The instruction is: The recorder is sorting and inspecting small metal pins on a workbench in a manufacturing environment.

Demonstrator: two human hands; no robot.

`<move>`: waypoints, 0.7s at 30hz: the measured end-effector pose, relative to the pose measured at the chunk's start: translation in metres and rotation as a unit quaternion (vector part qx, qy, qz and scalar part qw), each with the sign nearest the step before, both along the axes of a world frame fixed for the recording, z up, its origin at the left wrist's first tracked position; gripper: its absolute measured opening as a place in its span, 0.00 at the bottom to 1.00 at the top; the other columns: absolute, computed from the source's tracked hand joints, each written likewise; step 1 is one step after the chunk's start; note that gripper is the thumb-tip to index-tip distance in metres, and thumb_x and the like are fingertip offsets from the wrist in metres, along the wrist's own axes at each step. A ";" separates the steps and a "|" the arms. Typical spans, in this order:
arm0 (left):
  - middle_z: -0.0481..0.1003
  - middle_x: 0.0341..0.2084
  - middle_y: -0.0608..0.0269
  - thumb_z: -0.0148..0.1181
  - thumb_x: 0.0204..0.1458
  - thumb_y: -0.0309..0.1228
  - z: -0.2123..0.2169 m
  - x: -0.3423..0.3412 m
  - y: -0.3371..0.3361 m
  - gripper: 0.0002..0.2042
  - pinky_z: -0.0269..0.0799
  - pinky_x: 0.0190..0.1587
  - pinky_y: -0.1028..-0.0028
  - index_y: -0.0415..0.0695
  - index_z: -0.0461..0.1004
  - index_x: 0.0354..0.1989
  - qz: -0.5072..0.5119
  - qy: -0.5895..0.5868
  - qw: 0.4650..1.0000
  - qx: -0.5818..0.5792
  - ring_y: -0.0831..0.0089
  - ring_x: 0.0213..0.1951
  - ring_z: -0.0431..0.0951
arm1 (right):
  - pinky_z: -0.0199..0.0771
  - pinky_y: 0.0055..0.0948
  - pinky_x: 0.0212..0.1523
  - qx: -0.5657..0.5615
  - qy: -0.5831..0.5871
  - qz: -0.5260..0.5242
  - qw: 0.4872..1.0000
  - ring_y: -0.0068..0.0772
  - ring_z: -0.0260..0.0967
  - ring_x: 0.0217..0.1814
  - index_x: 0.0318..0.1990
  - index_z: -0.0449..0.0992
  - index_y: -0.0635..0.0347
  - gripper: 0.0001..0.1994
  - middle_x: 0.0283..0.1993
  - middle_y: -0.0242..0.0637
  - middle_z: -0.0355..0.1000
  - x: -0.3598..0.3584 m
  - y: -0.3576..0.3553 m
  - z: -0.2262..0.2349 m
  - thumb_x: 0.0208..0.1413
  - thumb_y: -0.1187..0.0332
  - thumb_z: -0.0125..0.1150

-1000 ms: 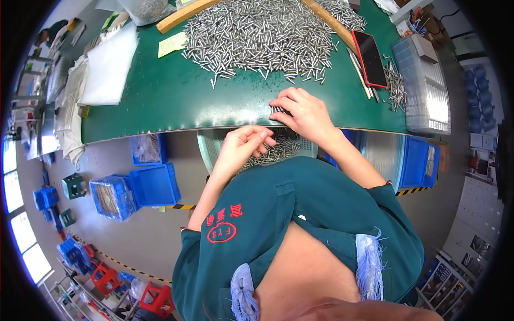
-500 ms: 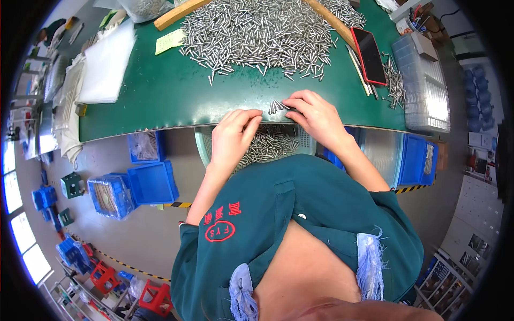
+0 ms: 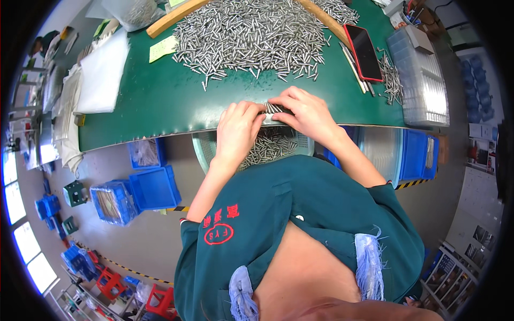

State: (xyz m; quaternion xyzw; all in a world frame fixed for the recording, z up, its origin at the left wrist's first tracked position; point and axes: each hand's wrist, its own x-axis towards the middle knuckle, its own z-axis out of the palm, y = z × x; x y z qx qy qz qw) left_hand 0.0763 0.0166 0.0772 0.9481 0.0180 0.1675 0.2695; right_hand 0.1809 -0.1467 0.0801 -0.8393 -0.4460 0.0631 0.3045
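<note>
A small row of metal pins [image 3: 272, 108] lies at the front edge of the green table, between the fingertips of my two hands. Curled fingers and thumb of my left hand [image 3: 238, 127] press at the left end of the row. From the other side, the thumb and fingers of my right hand [image 3: 309, 113] close round the pins, hiding some of them. Beyond my hands spreads a large heap of similar loose metal pins [image 3: 251, 40]. Under the table edge, by my lap, a pale green basket [image 3: 202, 152] holds many more pins [image 3: 270, 145].
Wooden bars [image 3: 174, 18] flank the heap. To the right are a red-edged phone [image 3: 364, 52], thin sticks [image 3: 354, 68], a smaller pin pile [image 3: 391, 80] and clear plastic trays [image 3: 420, 80]. White sheets [image 3: 104, 75] lie on the left. Blue bins [image 3: 155, 187] stand on the floor.
My left hand has moved right to the pins, and my right hand has shifted slightly left. The gap between the hands is narrower, and the fanned pins now sit closer together.
</note>
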 end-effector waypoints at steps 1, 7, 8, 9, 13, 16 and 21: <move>0.73 0.31 0.65 0.63 0.46 0.28 0.001 -0.002 0.001 0.07 0.67 0.39 0.66 0.47 0.76 0.35 0.008 -0.001 1.000 -0.015 0.63 0.34 0.72 | 0.72 0.34 0.38 0.015 -0.011 0.008 1.000 0.35 0.70 0.41 0.42 0.77 0.49 0.14 0.35 0.29 0.68 -0.001 0.002 0.002 0.47 0.60 0.65; 0.77 0.30 0.65 0.58 0.54 0.27 -0.004 -0.026 0.001 0.07 0.69 0.31 0.77 0.42 0.75 0.39 0.033 0.081 0.940 -0.330 0.76 0.26 0.73 | 0.72 0.30 0.34 0.034 -0.100 0.015 0.994 0.29 0.70 0.38 0.39 0.78 0.49 0.11 0.36 0.26 0.69 -0.005 0.014 -0.005 0.47 0.62 0.66; 0.78 0.32 0.65 0.56 0.56 0.28 -0.004 -0.030 0.002 0.07 0.69 0.30 0.79 0.41 0.75 0.41 0.047 0.132 0.854 -0.500 0.79 0.25 0.72 | 0.72 0.30 0.34 0.029 -0.108 0.009 0.994 0.28 0.70 0.38 0.37 0.78 0.48 0.09 0.36 0.26 0.69 -0.005 0.015 -0.006 0.47 0.62 0.65; 0.79 0.35 0.62 0.52 0.59 0.30 -0.002 -0.035 0.006 0.09 0.71 0.32 0.81 0.38 0.74 0.43 0.049 0.219 0.815 -0.534 0.83 0.28 0.74 | 0.72 0.30 0.34 0.030 -0.108 0.009 0.994 0.28 0.70 0.38 0.37 0.78 0.48 0.09 0.36 0.26 0.69 -0.006 0.014 -0.005 0.47 0.62 0.65; 0.78 0.39 0.56 0.48 0.61 0.34 -0.023 -0.041 0.011 0.15 0.74 0.37 0.79 0.36 0.72 0.48 -0.045 0.309 0.725 -0.614 0.77 0.34 0.78 | 0.72 0.29 0.33 0.017 -0.118 0.019 0.993 0.28 0.69 0.36 0.35 0.78 0.48 0.07 0.36 0.24 0.70 -0.006 0.011 -0.004 0.48 0.63 0.64; 0.74 0.47 0.46 0.46 0.62 0.33 -0.014 -0.031 0.006 0.18 0.76 0.48 0.69 0.29 0.66 0.51 -0.003 0.296 0.560 -0.774 0.64 0.46 0.78 | 0.72 0.31 0.34 0.009 -0.098 0.052 0.994 0.30 0.69 0.37 0.35 0.78 0.48 0.07 0.36 0.24 0.69 -0.007 0.006 -0.001 0.49 0.63 0.63; 0.74 0.43 0.42 0.48 0.60 0.29 -0.030 -0.017 0.002 0.14 0.76 0.50 0.65 0.29 0.67 0.47 -0.027 0.297 0.459 -0.837 0.57 0.46 0.77 | 0.73 0.30 0.35 -0.032 -0.054 0.098 0.993 0.30 0.70 0.40 0.40 0.78 0.48 0.09 0.39 0.24 0.71 -0.018 -0.004 0.011 0.49 0.66 0.61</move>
